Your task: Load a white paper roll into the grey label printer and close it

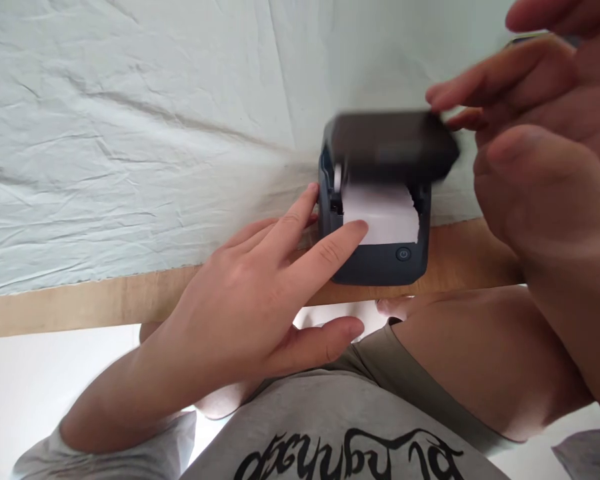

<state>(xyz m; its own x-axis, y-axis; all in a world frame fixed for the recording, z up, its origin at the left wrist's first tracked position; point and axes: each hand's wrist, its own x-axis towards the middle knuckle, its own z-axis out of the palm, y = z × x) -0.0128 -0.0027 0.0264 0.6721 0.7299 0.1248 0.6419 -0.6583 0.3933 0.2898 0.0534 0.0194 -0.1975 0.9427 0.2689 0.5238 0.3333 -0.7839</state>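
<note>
A small dark blue label printer point(380, 265) sits at the table's front edge, a round power button on its near face. Its dark lid point(390, 143), blurred by motion, stands partly raised. White paper point(385, 217) with an uneven right edge lies across the opening. My left hand point(265, 280) is open: the index fingertip rests on the paper, another finger touches the printer's left side, and the thumb points away below. At the lid's right corner, the fingertips of my right hand point(535, 113) touch or nearly touch it; the fingers are spread and the palm holds nothing visible.
A wrinkled pale cloth point(155, 133) covers the table behind the printer. The bare wooden edge point(80, 303) runs along the front, just above my lap. A dark object point(545, 40) is partly hidden behind my right fingers.
</note>
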